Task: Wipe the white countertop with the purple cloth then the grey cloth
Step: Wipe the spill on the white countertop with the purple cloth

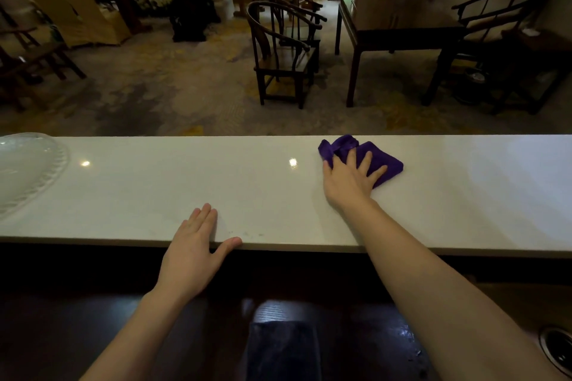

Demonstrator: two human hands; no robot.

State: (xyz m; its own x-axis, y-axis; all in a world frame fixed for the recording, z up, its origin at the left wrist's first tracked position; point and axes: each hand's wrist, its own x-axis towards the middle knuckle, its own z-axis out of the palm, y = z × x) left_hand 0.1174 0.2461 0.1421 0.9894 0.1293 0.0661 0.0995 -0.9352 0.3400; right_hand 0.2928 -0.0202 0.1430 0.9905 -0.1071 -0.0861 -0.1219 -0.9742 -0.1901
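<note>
The white countertop runs across the whole view as a long shelf. A crumpled purple cloth lies on it near the far edge, right of centre. My right hand presses flat on the cloth's near left part, fingers spread over it. My left hand rests flat on the countertop's near edge, fingers together and thumb out, holding nothing. A folded grey cloth lies on the dark lower surface below the countertop, between my forearms.
A large white plate with a ribbed rim sits at the countertop's left end. A round metal fitting shows at the lower right. Beyond the counter stand dark wooden chairs and a table on carpet.
</note>
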